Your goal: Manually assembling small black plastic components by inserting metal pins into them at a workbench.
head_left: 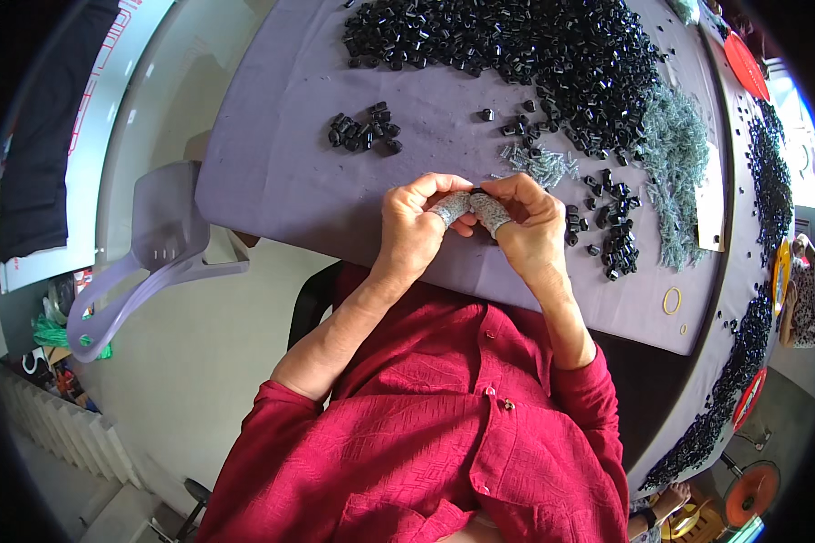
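Note:
My left hand [412,222] and my right hand [530,222] meet over the table's near edge, fingertips pinched together. Between them is a small black plastic piece [477,191], mostly hidden by the fingers. Grey knitted finger covers wrap a finger on each hand. Just beyond my right hand lies a little heap of clear thin pins [543,166]. A loose group of black plastic pieces [618,226] sits to its right, and a smaller cluster of black pieces [365,131] lies farther off at the left.
A large pile of black pieces [516,41] covers the far side of the purple-covered table [281,163], beside a long heap of clear pins [675,172]. A yellow rubber band [671,300] lies at right. A purple plastic chair [167,222] stands left. Another person's hand [675,498] shows lower right.

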`<action>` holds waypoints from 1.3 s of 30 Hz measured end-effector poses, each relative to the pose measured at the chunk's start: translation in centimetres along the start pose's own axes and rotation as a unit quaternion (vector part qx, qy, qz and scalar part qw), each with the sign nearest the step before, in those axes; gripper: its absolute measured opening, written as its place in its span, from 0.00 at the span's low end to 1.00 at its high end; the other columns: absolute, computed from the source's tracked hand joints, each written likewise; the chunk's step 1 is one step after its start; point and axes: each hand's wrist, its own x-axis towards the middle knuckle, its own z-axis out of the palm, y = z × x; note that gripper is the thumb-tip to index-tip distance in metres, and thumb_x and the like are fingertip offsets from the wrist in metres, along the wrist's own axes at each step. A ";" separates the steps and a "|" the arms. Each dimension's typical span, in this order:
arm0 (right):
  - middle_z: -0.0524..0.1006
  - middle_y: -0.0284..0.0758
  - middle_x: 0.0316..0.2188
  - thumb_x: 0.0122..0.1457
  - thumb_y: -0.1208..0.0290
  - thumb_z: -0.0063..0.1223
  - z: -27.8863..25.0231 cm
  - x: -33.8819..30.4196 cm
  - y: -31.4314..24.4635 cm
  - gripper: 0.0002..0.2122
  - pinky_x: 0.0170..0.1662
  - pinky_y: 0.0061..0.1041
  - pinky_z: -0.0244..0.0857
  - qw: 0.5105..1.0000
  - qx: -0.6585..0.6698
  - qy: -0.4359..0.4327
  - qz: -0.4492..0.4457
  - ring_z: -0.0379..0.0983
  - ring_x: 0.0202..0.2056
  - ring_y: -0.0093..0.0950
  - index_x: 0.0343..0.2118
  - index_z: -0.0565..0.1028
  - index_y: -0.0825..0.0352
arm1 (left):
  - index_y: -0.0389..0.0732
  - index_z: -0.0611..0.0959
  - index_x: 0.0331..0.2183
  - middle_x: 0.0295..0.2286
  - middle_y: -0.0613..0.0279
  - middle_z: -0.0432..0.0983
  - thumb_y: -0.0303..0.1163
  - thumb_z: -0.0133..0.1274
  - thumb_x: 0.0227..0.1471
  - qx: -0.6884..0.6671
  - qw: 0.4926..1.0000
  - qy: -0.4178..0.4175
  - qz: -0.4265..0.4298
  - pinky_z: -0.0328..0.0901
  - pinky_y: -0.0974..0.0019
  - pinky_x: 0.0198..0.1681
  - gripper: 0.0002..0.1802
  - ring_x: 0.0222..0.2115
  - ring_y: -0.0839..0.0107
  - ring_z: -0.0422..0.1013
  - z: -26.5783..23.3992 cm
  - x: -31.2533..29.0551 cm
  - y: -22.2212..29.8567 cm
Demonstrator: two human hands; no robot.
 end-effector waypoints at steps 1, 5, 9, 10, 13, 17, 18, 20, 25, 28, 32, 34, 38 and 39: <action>0.77 0.33 0.26 0.45 0.88 0.51 0.1 0.0 0.2 0.11 0.33 0.19 0.67 0.999 -0.046 -0.001 -0.022 0.74 0.28 0.19 0.32 0.74 0.70 | 0.30 0.79 0.34 0.25 0.58 0.77 0.14 0.43 0.50 0.001 1.000 0.001 -0.002 0.72 0.73 0.27 0.11 0.23 0.76 0.74 -0.1 0.0 0.0; 0.76 0.37 0.26 0.39 0.87 0.51 0.5 0.0 -0.4 0.14 0.32 0.24 0.69 0.972 -0.189 -0.001 -0.139 0.76 0.28 0.30 0.32 0.75 0.69 | 0.31 0.79 0.36 0.27 0.59 0.77 0.12 0.41 0.48 0.046 0.999 -0.011 0.008 0.71 0.72 0.30 0.14 0.25 0.75 0.74 -0.3 -0.4 0.2; 0.74 0.39 0.27 0.37 0.83 0.56 1.0 0.5 0.4 0.13 0.31 0.32 0.68 0.925 -0.283 0.017 -0.253 0.73 0.29 0.40 0.30 0.74 0.67 | 0.30 0.79 0.36 0.26 0.59 0.78 0.16 0.44 0.50 0.081 0.996 0.013 0.022 0.71 0.73 0.29 0.12 0.25 0.76 0.74 -0.1 -0.4 0.2; 0.74 0.39 0.27 0.37 0.83 0.56 1.0 0.6 0.4 0.13 0.31 0.32 0.68 0.924 -0.283 0.018 -0.255 0.73 0.29 0.40 0.30 0.74 0.67 | 0.30 0.79 0.37 0.26 0.59 0.78 0.16 0.45 0.50 0.073 0.997 0.011 0.005 0.70 0.73 0.30 0.12 0.25 0.76 0.74 -0.2 -0.3 0.2; 0.72 0.39 0.25 0.35 0.80 0.60 0.9 0.8 0.2 0.14 0.31 0.34 0.67 0.932 -0.289 -0.019 -0.218 0.72 0.28 0.41 0.30 0.72 0.67 | 0.31 0.80 0.36 0.26 0.58 0.78 0.17 0.47 0.49 0.111 0.994 0.004 0.015 0.70 0.73 0.28 0.10 0.25 0.76 0.73 -0.2 -0.3 0.8; 0.72 0.40 0.26 0.36 0.80 0.59 0.7 1.0 0.4 0.14 0.31 0.34 0.67 0.941 -0.279 -0.030 -0.192 0.72 0.28 0.41 0.30 0.72 0.68 | 0.32 0.81 0.35 0.27 0.61 0.77 0.18 0.48 0.49 0.159 0.986 -0.034 -0.026 0.70 0.73 0.28 0.10 0.26 0.78 0.72 -0.8 0.5 1.3; 0.72 0.40 0.26 0.36 0.80 0.58 0.7 1.0 0.5 0.13 0.31 0.34 0.66 0.941 -0.280 -0.033 -0.189 0.72 0.28 0.41 0.30 0.72 0.68 | 0.31 0.81 0.34 0.26 0.61 0.77 0.18 0.48 0.49 0.163 0.986 -0.023 -0.032 0.69 0.74 0.25 0.09 0.24 0.79 0.72 -0.7 0.5 1.3; 0.72 0.40 0.25 0.36 0.80 0.57 0.7 1.0 0.5 0.13 0.31 0.34 0.66 0.941 -0.281 -0.034 -0.186 0.71 0.28 0.41 0.30 0.71 0.68 | 0.31 0.81 0.32 0.24 0.62 0.76 0.17 0.48 0.49 0.167 0.985 -0.012 -0.038 0.68 0.74 0.23 0.08 0.23 0.79 0.71 -0.7 0.5 1.1; 0.72 0.41 0.25 0.37 0.83 0.51 0.7 1.5 0.8 0.13 0.32 0.35 0.66 0.908 -0.338 -0.048 -0.241 0.71 0.29 0.42 0.30 0.72 0.67 | 0.33 0.78 0.29 0.18 0.62 0.73 0.17 0.47 0.48 0.168 0.983 -0.008 -0.078 0.61 0.76 0.12 0.05 0.13 0.79 0.67 -0.6 1.0 1.6; 0.74 0.39 0.26 0.36 0.86 0.48 0.9 1.3 0.5 0.14 0.32 0.32 0.68 0.913 -0.345 -0.034 -0.214 0.73 0.29 0.40 0.30 0.73 0.68 | 0.33 0.78 0.29 0.17 0.61 0.73 0.18 0.45 0.47 0.072 0.988 -0.019 -0.132 0.58 0.77 0.11 0.06 0.11 0.80 0.66 -1.1 1.7 1.4; 0.74 0.39 0.26 0.36 0.87 0.47 1.0 1.1 0.7 0.14 0.32 0.33 0.67 0.909 -0.352 -0.019 -0.221 0.73 0.30 0.41 0.30 0.74 0.68 | 0.33 0.77 0.27 0.17 0.60 0.73 0.18 0.42 0.47 0.088 0.989 -0.005 -0.121 0.59 0.76 0.10 0.08 0.11 0.79 0.66 -1.0 1.8 1.0; 0.73 0.40 0.26 0.36 0.87 0.47 1.0 1.1 0.9 0.15 0.32 0.33 0.67 0.906 -0.360 -0.034 -0.217 0.72 0.30 0.41 0.31 0.74 0.68 | 0.33 0.77 0.26 0.17 0.59 0.73 0.17 0.41 0.47 0.082 0.988 0.003 -0.134 0.61 0.74 0.09 0.09 0.11 0.77 0.67 -1.0 1.6 1.2; 0.69 0.40 0.22 0.40 0.82 0.48 1.1 1.4 1.8 0.08 0.31 0.36 0.65 0.898 -0.348 -0.028 -0.268 0.69 0.27 0.41 0.27 0.71 0.68 | 0.33 0.77 0.26 0.17 0.58 0.73 0.17 0.40 0.46 0.089 0.987 0.015 -0.131 0.64 0.73 0.09 0.09 0.11 0.76 0.68 -0.7 1.3 1.5; 0.69 0.40 0.22 0.39 0.82 0.48 1.0 1.6 1.8 0.08 0.31 0.36 0.65 0.896 -0.347 -0.037 -0.275 0.69 0.27 0.41 0.27 0.71 0.68 | 0.33 0.77 0.25 0.18 0.58 0.73 0.17 0.40 0.46 0.078 0.990 0.014 -0.121 0.64 0.73 0.10 0.09 0.11 0.76 0.68 -0.8 1.3 1.2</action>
